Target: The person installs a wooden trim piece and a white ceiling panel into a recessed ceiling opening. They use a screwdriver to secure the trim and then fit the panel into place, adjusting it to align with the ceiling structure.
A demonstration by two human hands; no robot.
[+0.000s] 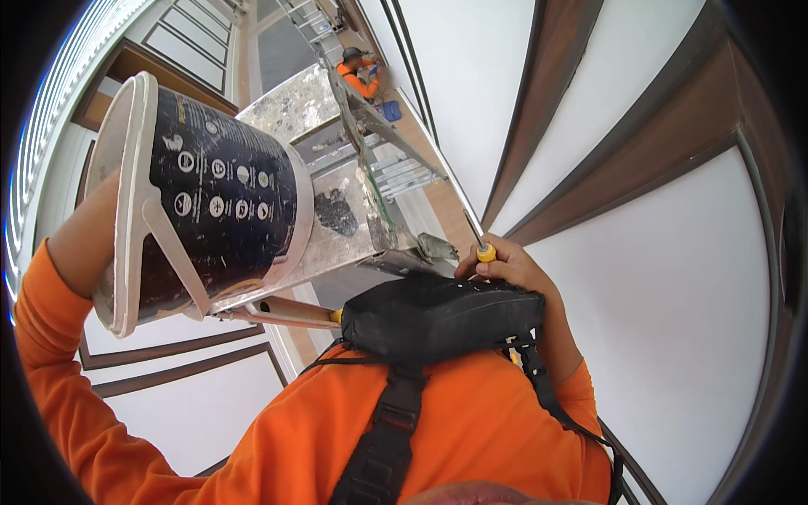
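Observation:
My left hand (107,198) reaches into the open mouth of a large dark blue plastic bucket (227,185) with a white rim and handle. The bucket's wall hides my fingers and anything they touch. It rests tilted in view on the paint-spattered top of a stepladder (353,189). My right hand (515,263) is closed around a screwdriver (486,252) with a yellow handle, its metal shaft pointing away from me. This hand is beside the white wall panel, just beyond the black bag (438,316) strapped to my chest.
White wall panels (656,286) with dark brown trim (623,181) rise close on my right. Far below, a co-worker (358,76) in orange and a dark cap is low by the wall, near a blue object (390,110). Another ladder (307,21) stands beyond.

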